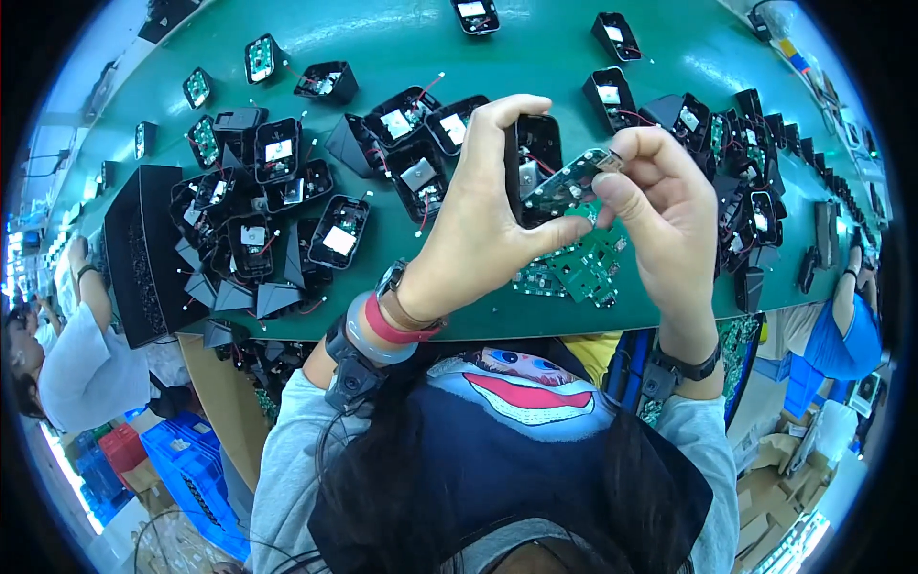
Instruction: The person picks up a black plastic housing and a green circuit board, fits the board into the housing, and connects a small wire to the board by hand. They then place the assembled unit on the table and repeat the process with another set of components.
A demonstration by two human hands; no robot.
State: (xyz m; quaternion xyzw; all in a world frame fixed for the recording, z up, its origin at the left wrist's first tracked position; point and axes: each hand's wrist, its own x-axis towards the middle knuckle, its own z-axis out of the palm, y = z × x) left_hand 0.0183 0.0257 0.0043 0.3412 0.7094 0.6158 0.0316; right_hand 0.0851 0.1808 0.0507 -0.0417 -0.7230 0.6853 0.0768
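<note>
My left hand (pixel 483 206) is wrapped around a black plastic housing (pixel 543 137), thumb low and fingers along its far left side. The housing's open side is turned to the right. A circuit board (pixel 566 184) slants at its opening, with one end inside or against the housing; I cannot tell how deep it goes. The board's other end is pinched between thumb and fingers of my right hand (pixel 666 196). Just below both hands, several loose green circuit boards (pixel 591 273) lie overlapping on the green table (pixel 402 325).
Housings fitted with boards and red wires, such as one housing (pixel 339 231), crowd the left and centre. Another cluster (pixel 751 143) stands at the right. A black bin (pixel 143 258) sits left. Co-workers sit at both sides, one with a white sleeve (pixel 91 368). Blue crates (pixel 196 478) stand lower left.
</note>
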